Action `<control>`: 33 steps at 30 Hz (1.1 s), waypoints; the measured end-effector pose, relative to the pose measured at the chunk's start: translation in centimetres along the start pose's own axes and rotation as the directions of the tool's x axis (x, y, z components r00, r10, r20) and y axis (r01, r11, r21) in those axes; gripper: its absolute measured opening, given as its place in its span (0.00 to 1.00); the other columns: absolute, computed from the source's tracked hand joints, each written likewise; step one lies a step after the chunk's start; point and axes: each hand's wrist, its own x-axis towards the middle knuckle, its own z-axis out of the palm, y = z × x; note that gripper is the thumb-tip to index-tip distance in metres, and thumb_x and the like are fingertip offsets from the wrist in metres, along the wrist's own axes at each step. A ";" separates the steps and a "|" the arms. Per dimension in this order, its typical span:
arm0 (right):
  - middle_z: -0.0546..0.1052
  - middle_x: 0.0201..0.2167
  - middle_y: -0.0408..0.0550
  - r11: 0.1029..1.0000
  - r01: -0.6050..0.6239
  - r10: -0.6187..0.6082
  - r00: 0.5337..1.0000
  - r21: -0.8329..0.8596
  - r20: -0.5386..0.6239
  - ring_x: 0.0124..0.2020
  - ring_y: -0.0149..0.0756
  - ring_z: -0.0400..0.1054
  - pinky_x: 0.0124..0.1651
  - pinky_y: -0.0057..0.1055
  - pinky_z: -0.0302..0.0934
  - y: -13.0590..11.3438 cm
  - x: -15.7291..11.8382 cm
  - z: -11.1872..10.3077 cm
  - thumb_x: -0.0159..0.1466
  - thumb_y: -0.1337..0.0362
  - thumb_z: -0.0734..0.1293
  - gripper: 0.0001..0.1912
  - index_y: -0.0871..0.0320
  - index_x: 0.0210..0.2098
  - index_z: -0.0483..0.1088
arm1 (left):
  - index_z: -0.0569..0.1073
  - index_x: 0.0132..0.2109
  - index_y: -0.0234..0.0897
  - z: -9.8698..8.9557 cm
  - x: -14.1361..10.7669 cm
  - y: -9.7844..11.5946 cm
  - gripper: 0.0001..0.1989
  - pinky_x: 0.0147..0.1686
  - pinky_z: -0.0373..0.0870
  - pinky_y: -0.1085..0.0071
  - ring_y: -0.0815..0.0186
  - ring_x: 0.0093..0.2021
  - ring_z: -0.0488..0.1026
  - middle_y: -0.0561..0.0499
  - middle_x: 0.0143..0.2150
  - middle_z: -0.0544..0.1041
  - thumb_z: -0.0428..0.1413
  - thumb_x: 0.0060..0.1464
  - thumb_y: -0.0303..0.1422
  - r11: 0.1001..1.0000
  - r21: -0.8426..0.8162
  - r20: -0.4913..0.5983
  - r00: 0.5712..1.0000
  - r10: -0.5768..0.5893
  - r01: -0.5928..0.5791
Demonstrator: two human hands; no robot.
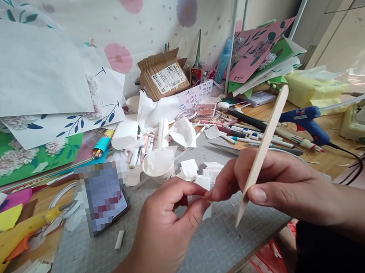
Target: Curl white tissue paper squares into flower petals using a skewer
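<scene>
My right hand (278, 180) grips a flat wooden stick (265, 147) between thumb and fingers, its narrow end pointing down toward the mat. Thumb and forefinger of my left hand (173, 223) are pinched together on a small white paper piece (207, 211), mostly hidden behind the fingers. The fingertips of both hands meet there. Beyond them lie several small white paper squares (189, 168) and a white paper cup (158, 165) with paper in it. Beneath is a grey cutting mat (231, 252).
A phone (106, 197) stands left of my hands. At far left lies a yellow glue gun (19, 233); a blue glue gun (307, 121) with its cord is at right. Pens (249, 134), a cardboard box (163, 76) and flower-decorated sheets (26, 154) crowd the back.
</scene>
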 end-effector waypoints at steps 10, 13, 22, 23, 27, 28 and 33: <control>0.78 0.38 0.45 0.933 0.167 -0.204 0.975 -0.319 -0.086 0.42 0.31 0.73 0.45 0.27 0.67 0.3 0.2 -0.2 0.66 0.71 0.66 0.06 0.54 0.40 0.71 | 0.72 0.32 0.40 0.0 -0.4 -0.2 0.04 0.32 0.70 0.75 0.69 0.30 0.75 0.56 0.27 0.78 0.55 0.54 0.27 0.967 -0.228 0.072 0.993 -0.098 0.112; 0.78 0.38 0.47 0.885 0.184 -0.245 0.965 -0.427 -0.091 0.41 0.35 0.74 0.43 0.30 0.68 0.3 0.2 0.1 0.65 0.69 0.67 0.05 0.54 0.39 0.70 | 0.73 0.31 0.40 -0.1 -0.3 -0.2 0.03 0.30 0.68 0.75 0.69 0.29 0.73 0.56 0.26 0.77 0.56 0.52 0.27 0.951 -0.253 0.078 0.983 -0.165 0.180; 0.78 0.37 0.48 0.809 0.258 -0.302 0.953 -0.528 0.003 0.40 0.37 0.75 0.42 0.34 0.70 0.3 0.7 0.4 0.65 0.72 0.66 0.05 0.55 0.38 0.69 | 0.75 0.35 0.40 -0.1 -0.4 -0.8 0.02 0.36 0.66 0.75 0.70 0.32 0.73 0.56 0.27 0.78 0.58 0.55 0.31 0.823 -0.484 0.177 0.954 -0.242 0.299; 0.77 0.37 0.48 0.804 0.272 -0.310 0.951 -0.530 0.018 0.41 0.37 0.75 0.42 0.34 0.70 0.3 0.7 0.4 0.65 0.72 0.66 0.06 0.56 0.39 0.69 | 0.75 0.35 0.39 -0.1 -0.4 -0.8 0.02 0.37 0.66 0.75 0.70 0.32 0.72 0.56 0.27 0.78 0.58 0.56 0.31 0.810 -0.498 0.188 0.951 -0.246 0.309; 0.77 0.37 0.49 0.775 0.316 -0.344 0.938 -0.547 0.055 0.42 0.37 0.74 0.42 0.33 0.70 0.2 0.7 0.6 0.65 0.74 0.65 0.06 0.57 0.39 0.68 | 0.75 0.34 0.38 -0.1 -0.3 -0.7 0.04 0.36 0.67 0.74 0.70 0.32 0.73 0.55 0.27 0.79 0.59 0.56 0.33 0.774 -0.529 0.230 0.937 -0.263 0.347; 0.77 0.37 0.49 0.770 0.324 -0.350 0.935 -0.550 0.062 0.42 0.37 0.74 0.42 0.32 0.70 0.2 0.7 0.6 0.65 0.74 0.65 0.06 0.58 0.39 0.68 | 0.76 0.34 0.37 -0.1 -0.3 -0.7 0.04 0.36 0.68 0.74 0.69 0.31 0.74 0.55 0.27 0.79 0.59 0.55 0.33 0.766 -0.533 0.234 0.933 -0.273 0.358; 0.76 0.35 0.49 0.752 0.344 -0.363 0.928 -0.563 0.082 0.41 0.37 0.75 0.42 0.33 0.70 0.2 0.8 0.6 0.64 0.76 0.65 0.07 0.59 0.38 0.69 | 0.76 0.33 0.37 0.0 -0.3 -0.4 0.05 0.35 0.69 0.74 0.68 0.31 0.75 0.54 0.27 0.79 0.60 0.54 0.33 0.747 -0.541 0.241 0.922 -0.302 0.386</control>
